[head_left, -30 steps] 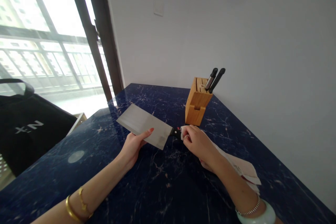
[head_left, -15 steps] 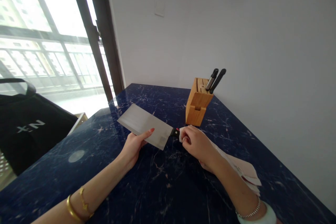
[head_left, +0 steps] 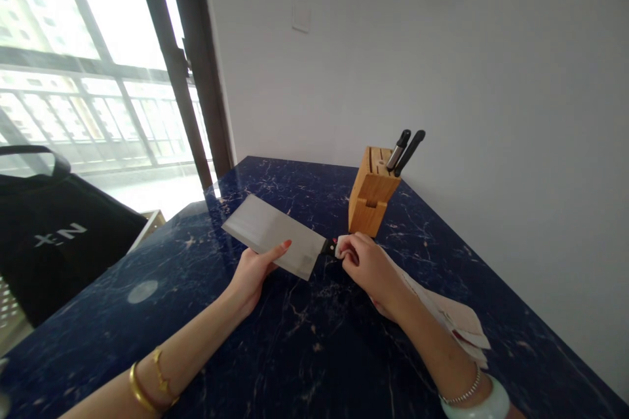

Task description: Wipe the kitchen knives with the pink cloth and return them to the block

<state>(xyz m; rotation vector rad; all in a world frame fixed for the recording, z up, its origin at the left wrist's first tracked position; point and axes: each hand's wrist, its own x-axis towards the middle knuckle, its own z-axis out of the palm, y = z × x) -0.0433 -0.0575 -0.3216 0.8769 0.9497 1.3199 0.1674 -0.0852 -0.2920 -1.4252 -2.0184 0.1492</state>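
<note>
A broad cleaver (head_left: pixel 272 229) is held flat above the dark marbled table, its blade pointing to the left. My left hand (head_left: pixel 258 268) grips the blade's lower edge, thumb on top and fingers underneath. At the black handle (head_left: pixel 330 247), my right hand (head_left: pixel 366 268) is closed on a pale pink cloth (head_left: pixel 457 317) wrapped round the handle's end. The rest of the cloth trails under my right forearm toward the right. Just behind my right hand stands a wooden knife block (head_left: pixel 371 193) with two black-handled knives (head_left: pixel 407 154) in it.
The blue-black marbled table (head_left: pixel 304 353) narrows toward the far wall (head_left: pixel 417 46). A black bag (head_left: pixel 63 236) stands off the table's left side, before a bright window (head_left: pixel 98 91). A pale round spot (head_left: pixel 142 292) shows on the tabletop at left.
Both hands keep their grip, and the cleaver is nearly still. The view has shifted slightly; the cloth at the handle has hardly moved.
</note>
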